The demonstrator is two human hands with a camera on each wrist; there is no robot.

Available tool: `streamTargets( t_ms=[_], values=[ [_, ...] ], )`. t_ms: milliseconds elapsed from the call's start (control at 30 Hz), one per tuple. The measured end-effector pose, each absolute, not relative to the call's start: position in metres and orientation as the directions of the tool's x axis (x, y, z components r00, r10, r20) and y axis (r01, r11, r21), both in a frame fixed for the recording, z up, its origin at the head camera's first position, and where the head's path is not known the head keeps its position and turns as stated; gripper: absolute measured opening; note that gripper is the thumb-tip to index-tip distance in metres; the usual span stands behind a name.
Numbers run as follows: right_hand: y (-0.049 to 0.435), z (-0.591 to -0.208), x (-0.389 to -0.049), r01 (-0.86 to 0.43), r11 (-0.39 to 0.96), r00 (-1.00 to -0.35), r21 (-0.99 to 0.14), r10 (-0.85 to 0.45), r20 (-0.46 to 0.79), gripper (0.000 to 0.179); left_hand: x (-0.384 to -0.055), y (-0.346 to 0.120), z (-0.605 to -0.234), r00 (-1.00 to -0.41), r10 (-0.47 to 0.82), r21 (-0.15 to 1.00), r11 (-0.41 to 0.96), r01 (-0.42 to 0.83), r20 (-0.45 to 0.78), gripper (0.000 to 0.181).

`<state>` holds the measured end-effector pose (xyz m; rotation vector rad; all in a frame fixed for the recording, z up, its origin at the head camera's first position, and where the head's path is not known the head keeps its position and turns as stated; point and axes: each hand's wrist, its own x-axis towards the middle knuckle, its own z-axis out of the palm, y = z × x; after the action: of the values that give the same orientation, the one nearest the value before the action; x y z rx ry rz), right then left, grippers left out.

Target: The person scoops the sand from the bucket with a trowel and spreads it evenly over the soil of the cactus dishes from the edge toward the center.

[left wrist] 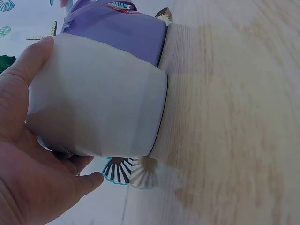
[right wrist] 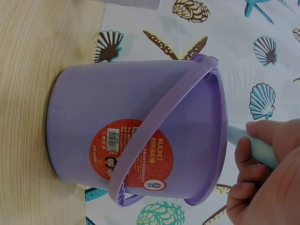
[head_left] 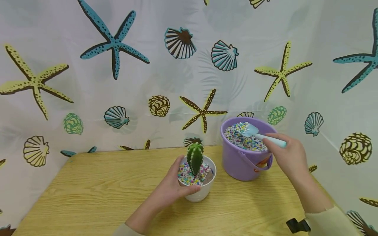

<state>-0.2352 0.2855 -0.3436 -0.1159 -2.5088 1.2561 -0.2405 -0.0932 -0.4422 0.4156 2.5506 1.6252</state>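
Got two cream sleeves (head_left: 329, 219) nearest the head camera, with a small black thing (head_left: 293, 225) just beside the right one, too cut off to identify. Then got the left hand (head_left: 171, 187) wrapped round a white pot (head_left: 198, 195), upright on the wood table (head_left: 103, 186), just left of a purple bucket (head_left: 236, 165). Also got the right hand (head_left: 288, 153) clamped on the handle of a pale blue scoop (head_left: 251, 130), blade down in the colored pebbles (head_left: 248, 143) inside the bucket. Only from the head view: a green cactus (head_left: 195, 159) standing in the pot, pastel pebbles (head_left: 185, 173) around it, plus a brown patch (head_left: 209, 177) by the rim. From the left wrist, mostly just the pot's plain outer wall up close. From the right wrist, a round red label (right wrist: 104, 147) with "BUCKET" and a barcode on it, bucket handle (right wrist: 161, 110) slanting across; scoop blade hidden behind the rim there. Counting up: two hands, one pot, one cactus, one bucket, one scoop, one label, way too many pebbles to tally. Behind everything, white cloth (head_left: 147, 75) printed with starfish (head_left: 115, 44) and shells (head_left: 223, 55).
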Motion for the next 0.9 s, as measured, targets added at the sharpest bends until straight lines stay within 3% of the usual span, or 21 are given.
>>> streamTargets(
  t_ms=[900],
  values=[
    [0.283, -0.364, -0.219, -0.091, 0.564, -0.924, -0.820, 0.260, 0.281, 0.059, -0.237, -0.095, -0.441, -0.959, 0.273, 0.899, 0.396, 0.188, 0.080, 0.124]
  ],
)
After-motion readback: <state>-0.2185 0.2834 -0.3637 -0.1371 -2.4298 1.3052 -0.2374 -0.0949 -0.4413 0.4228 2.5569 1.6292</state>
